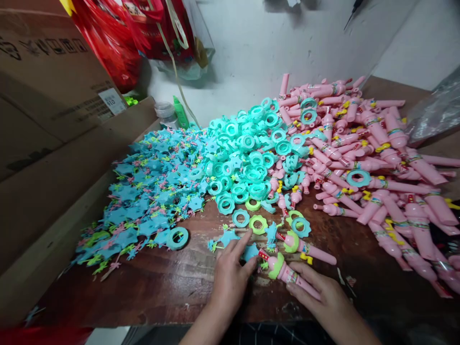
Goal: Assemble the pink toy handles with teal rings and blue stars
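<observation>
My right hand (319,290) is wrapped round the pink handle of a toy wand (287,274), which carries a lime-green scalloped ring and has a red patterned tip pointing left. My left hand (232,270) reaches over the tabletop with fingers stretched and thumb apart. A blue star-shaped piece (250,251) lies between its thumb and index finger, partly covered. Just beyond the fingertips are a lime-green ring (258,224) and another blue star piece (229,236). A second pink wand with a green ring (312,251) lies behind the held one, near a small yellow part (306,258).
Blue star pieces (143,191) with small green and pink bits are heaped at left. Teal rings (247,141) form the middle pile, and pink wands (359,143) the right one. A cardboard box (43,91) stands at left; red bags (108,43) hang by the wall.
</observation>
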Tool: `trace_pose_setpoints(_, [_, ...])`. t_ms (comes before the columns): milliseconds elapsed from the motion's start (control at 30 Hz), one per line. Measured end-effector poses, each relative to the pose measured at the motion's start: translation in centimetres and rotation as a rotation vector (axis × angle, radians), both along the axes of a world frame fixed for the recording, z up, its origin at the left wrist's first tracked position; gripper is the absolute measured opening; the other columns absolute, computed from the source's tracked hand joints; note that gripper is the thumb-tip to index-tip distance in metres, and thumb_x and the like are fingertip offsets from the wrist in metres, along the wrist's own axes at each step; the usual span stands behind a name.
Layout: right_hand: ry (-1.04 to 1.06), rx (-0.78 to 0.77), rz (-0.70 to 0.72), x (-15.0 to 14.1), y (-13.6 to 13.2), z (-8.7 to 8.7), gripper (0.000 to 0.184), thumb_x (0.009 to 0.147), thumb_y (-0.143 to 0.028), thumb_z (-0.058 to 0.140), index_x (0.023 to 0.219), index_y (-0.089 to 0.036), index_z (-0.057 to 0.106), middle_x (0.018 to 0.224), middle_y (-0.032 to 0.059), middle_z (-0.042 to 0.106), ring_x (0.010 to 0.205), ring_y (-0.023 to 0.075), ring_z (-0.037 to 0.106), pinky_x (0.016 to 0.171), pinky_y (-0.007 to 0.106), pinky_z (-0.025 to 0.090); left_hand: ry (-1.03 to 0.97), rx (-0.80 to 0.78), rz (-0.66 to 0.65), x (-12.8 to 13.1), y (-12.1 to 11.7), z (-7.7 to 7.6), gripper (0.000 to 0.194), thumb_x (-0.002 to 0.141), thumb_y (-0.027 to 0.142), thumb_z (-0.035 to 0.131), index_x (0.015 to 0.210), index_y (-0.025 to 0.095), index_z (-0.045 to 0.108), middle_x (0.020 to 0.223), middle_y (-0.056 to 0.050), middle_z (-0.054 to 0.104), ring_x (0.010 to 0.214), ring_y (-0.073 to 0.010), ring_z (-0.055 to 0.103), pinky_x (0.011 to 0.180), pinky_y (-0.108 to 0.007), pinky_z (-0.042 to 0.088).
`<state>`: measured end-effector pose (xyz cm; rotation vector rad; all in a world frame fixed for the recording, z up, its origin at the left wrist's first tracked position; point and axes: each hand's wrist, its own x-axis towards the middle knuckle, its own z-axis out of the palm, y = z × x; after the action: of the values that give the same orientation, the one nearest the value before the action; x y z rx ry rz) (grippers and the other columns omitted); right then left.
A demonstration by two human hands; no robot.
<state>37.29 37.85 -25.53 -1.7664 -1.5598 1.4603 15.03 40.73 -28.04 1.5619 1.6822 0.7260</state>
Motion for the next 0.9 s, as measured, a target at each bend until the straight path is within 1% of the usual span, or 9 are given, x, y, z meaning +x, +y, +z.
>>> trace_pose_setpoints(167, [-0.147, 0.130, -0.014, 0.3, -0.6, 0.4, 0.047, 0.082, -0.056, 0.059, 0.121, -0.030, 0.064, 0.128, -0.0037, 0.056, 0.121, 0.0076, 0.055, 0.105, 0.007, 0.043, 0.106, 0.087, -0.105, 0.1, -0.7, -0.6, 0.054, 0.089, 0.021, 0.055, 0.139, 0.038, 0.046, 0.134, -0.004, 0.054, 0.121, -0.0195, 0.054, 0.102, -0.036, 0.050])
trace_pose_setpoints(267, [-0.214, 0.149, -0.007, 0.6, -0.4, -0.3, 0.044, 0.084, -0.053, 0.059, 0.121, -0.031, 0.065, 0.127, -0.0041, 0.057, 0.117, 0.0082, 0.058, 0.101, 0.009, 0.047, 0.380, 0.093, -0.116, 0.1, -1.3, 0.6, 0.056, 0.088, 0.031, 0.058, 0.140, 0.042, 0.044, 0.136, -0.005, 0.055, 0.113, -0.0307, 0.053, 0.094, -0.054, 0.051])
trace_pose_setpoints(333, [-0.228, 0.153, 0.004, 0.6, -0.1, -0.5, 0.044, 0.084, -0.053, 0.059, 0.120, -0.030, 0.065, 0.126, -0.0037, 0.058, 0.115, 0.0086, 0.060, 0.096, 0.008, 0.049, 0.557, 0.152, -0.061, 0.0, -1.4, 1.7, 0.049, 0.085, 0.035, 0.062, 0.132, 0.045, 0.053, 0.147, -0.005, 0.046, 0.117, -0.0395, 0.046, 0.089, -0.064, 0.046])
trace_pose_setpoints(400, [-0.253, 0.165, 0.029, 0.5, 0.1, -0.4, 0.045, 0.085, -0.054, 0.057, 0.122, -0.030, 0.065, 0.127, -0.0036, 0.057, 0.114, 0.0090, 0.060, 0.095, 0.009, 0.050, 0.616, 0.217, -0.041, -0.4, -1.1, 2.3, 0.036, 0.083, 0.030, 0.064, 0.118, 0.036, 0.064, 0.154, -0.005, 0.035, 0.127, -0.0432, 0.037, 0.093, -0.065, 0.042])
trace_pose_setpoints(500, [-0.314, 0.181, 0.087, 0.2, 0.3, 0.0, 0.047, 0.086, -0.055, 0.054, 0.128, -0.034, 0.061, 0.130, -0.0049, 0.054, 0.118, 0.0097, 0.059, 0.097, 0.011, 0.050, 0.507, 0.217, -0.247, -1.3, -0.1, 2.2, 0.027, 0.086, 0.022, 0.059, 0.113, 0.024, 0.061, 0.145, -0.009, 0.046, 0.126, -0.0324, 0.043, 0.100, -0.053, 0.043])
trace_pose_setpoints(600, [-0.349, 0.238, 0.115, 0.2, 0.6, 0.1, 0.046, 0.089, -0.053, 0.050, 0.129, -0.032, 0.059, 0.131, -0.0033, 0.054, 0.121, 0.0109, 0.057, 0.099, 0.014, 0.051, 0.381, 0.167, -0.481, -1.7, 0.9, 1.8, 0.046, 0.091, 0.021, 0.051, 0.136, 0.031, 0.044, 0.123, -0.005, 0.061, 0.110, -0.0219, 0.054, 0.095, -0.043, 0.045])
trace_pose_setpoints(667, [-0.367, 0.280, 0.089, 0.6, 0.7, 0.0, 0.047, 0.090, -0.053, 0.049, 0.128, -0.030, 0.061, 0.131, -0.0013, 0.054, 0.122, 0.0117, 0.056, 0.102, 0.016, 0.050, 0.438, 0.145, -0.423, -1.3, 1.3, 1.7, 0.047, 0.093, 0.024, 0.046, 0.138, 0.036, 0.040, 0.116, -0.004, 0.063, 0.106, -0.0229, 0.056, 0.093, -0.044, 0.044])
trace_pose_setpoints(767, [-0.396, 0.284, 0.116, 1.5, 0.8, -0.2, 0.052, 0.086, -0.060, 0.052, 0.126, -0.028, 0.064, 0.131, -0.0005, 0.054, 0.127, 0.0136, 0.052, 0.107, 0.018, 0.048, 0.552, 0.111, -0.219, -0.3, 1.4, 1.7, 0.040, 0.095, 0.028, 0.043, 0.134, 0.033, 0.047, 0.109, -0.005, 0.063, 0.104, -0.0268, 0.057, 0.090, -0.048, 0.043])
trace_pose_setpoints(900, [-0.417, 0.147, 0.222, 1.7, 0.8, 0.4, 0.054, 0.086, -0.065, 0.049, 0.129, -0.036, 0.059, 0.135, -0.0057, 0.050, 0.131, 0.0120, 0.049, 0.110, 0.019, 0.048, 0.512, 0.088, -0.250, 0.4, 1.1, 1.5, 0.046, 0.092, 0.023, 0.047, 0.137, 0.030, 0.046, 0.105, -0.005, 0.062, 0.099, -0.0253, 0.059, 0.089, -0.044, 0.045])
